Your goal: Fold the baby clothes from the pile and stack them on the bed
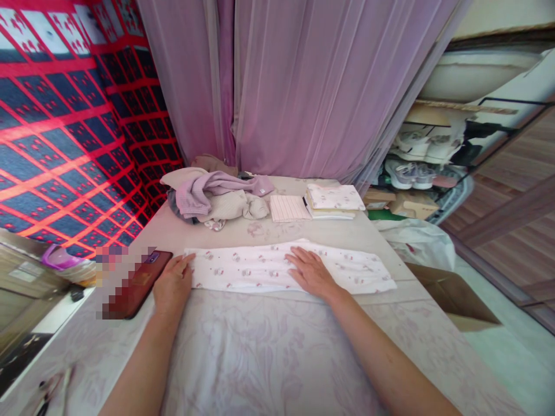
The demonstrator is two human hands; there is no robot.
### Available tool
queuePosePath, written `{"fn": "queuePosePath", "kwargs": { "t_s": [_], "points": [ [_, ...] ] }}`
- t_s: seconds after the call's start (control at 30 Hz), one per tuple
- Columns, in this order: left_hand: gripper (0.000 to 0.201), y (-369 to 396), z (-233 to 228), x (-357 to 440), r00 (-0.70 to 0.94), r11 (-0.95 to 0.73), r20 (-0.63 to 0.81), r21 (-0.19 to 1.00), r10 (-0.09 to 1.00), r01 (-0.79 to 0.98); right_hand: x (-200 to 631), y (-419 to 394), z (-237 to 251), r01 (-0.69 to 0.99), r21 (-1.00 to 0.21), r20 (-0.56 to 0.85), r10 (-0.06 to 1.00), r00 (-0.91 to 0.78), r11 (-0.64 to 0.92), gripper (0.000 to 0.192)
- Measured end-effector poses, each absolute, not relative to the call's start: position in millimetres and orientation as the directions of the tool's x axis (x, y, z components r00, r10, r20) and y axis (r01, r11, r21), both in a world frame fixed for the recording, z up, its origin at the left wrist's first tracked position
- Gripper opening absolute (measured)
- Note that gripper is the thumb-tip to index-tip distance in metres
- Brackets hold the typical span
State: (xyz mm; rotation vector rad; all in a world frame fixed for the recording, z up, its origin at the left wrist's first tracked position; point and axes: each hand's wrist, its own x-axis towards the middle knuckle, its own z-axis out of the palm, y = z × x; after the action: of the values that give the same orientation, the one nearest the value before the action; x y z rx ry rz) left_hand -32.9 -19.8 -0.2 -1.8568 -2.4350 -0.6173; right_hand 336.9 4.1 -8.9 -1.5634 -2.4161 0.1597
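Here, both hands lie flat with fingers spread, gripping nothing. The left hand (172, 282) presses the left end of the long folded cloth (286, 266), and the right hand (310, 270) presses its middle, likely to keep it smooth on the table (269, 358). A red phone (143, 280) sits just left. Behind are loose clothes (217, 196) and a folded pile (333, 199).

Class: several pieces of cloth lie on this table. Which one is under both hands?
The long white printed cloth spread flat at the front; left hand and right hand press it. The others lie farther back, untouched.
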Motion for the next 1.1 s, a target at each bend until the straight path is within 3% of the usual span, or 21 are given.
{"fn": "queuePosePath", "kwargs": {
  "t_s": [0.07,0.2,0.27,0.33,0.4,0.43,0.5,0.57,0.7,0.87,0.93,1.1],
  "points": [
    [0.037,-19.3,0.9,-33.5,-0.312,0.241,0.233,0.291,0.921,0.926,337.6,-1.1,-11.8,0.879,-0.257,0.146,0.916,-0.375,0.401,0.043],
    [0.038,-20.3,3.5,-33.3,-0.31,0.241,0.218,0.293,0.926,0.925,371.2,-3.1,-1.0,0.901,-0.348,0.332,0.933,-0.141,0.26,0.041],
    [0.039,-21.3,5.1,-32.0,-0.3,0.228,0.215,0.306,0.929,0.924,404.6,-10.0,8.8,0.936,-0.352,0.375,0.918,0.126,0.016,0.04],
    [0.039,-22.0,7.2,-30.0,-0.296,0.225,0.205,0.31,0.933,0.924,442.0,-21.6,16.9,0.88,-0.326,0.326,0.833,0.448,-0.346,0.044],
    [0.04,-22.1,9.2,-27.9,-0.304,0.239,0.192,0.301,0.933,0.923,474.6,-33.5,21.3,0.737,-0.303,0.157,0.731,0.664,-0.604,0.052],
    [0.04,-22.0,10.1,-27.1,-0.311,0.249,0.187,0.296,0.932,0.922,486.7,-38.2,21.9,0.697,-0.317,0.033,0.727,0.686,-0.643,0.051],
    [0.04,-21.4,11.0,-26.3,-0.318,0.258,0.181,0.292,0.931,0.921,500.4,-43.4,21.0,0.666,-0.363,-0.167,0.749,0.641,-0.651,0.046],
    [0.04,-20.8,10.7,-26.7,-0.314,0.253,0.18,0.297,0.932,0.921,501.4,-43.5,19.0,0.657,-0.429,-0.254,0.781,0.57,-0.619,0.038],
    [0.04,-20.8,7.7,-29.2,-0.299,0.222,0.21,0.324,0.931,0.92,488.2,-35.9,22.0,0.523,-0.668,-0.228,0.815,0.533,-0.529,0.027],
    [0.04,-20.7,5.5,-30.7,-0.295,0.212,0.236,0.324,0.926,0.922,494.3,-22.5,43.5,0.391,-0.845,-0.056,0.787,0.615,-0.366,0.045],
    [0.041,-20.8,6.4,-30.2,-0.294,0.218,0.224,0.312,0.929,0.925,502.7,-17.8,46.3,0.45,-0.8,-0.005,0.755,0.655,-0.397,0.048],
    [0.041,-21.7,11.2,-27.8,-0.302,0.238,0.186,0.302,0.935,0.923,505.6,-15.5,19.7,0.663,-0.426,0.011,0.729,0.684,-0.616,0.044]
  ]
}}
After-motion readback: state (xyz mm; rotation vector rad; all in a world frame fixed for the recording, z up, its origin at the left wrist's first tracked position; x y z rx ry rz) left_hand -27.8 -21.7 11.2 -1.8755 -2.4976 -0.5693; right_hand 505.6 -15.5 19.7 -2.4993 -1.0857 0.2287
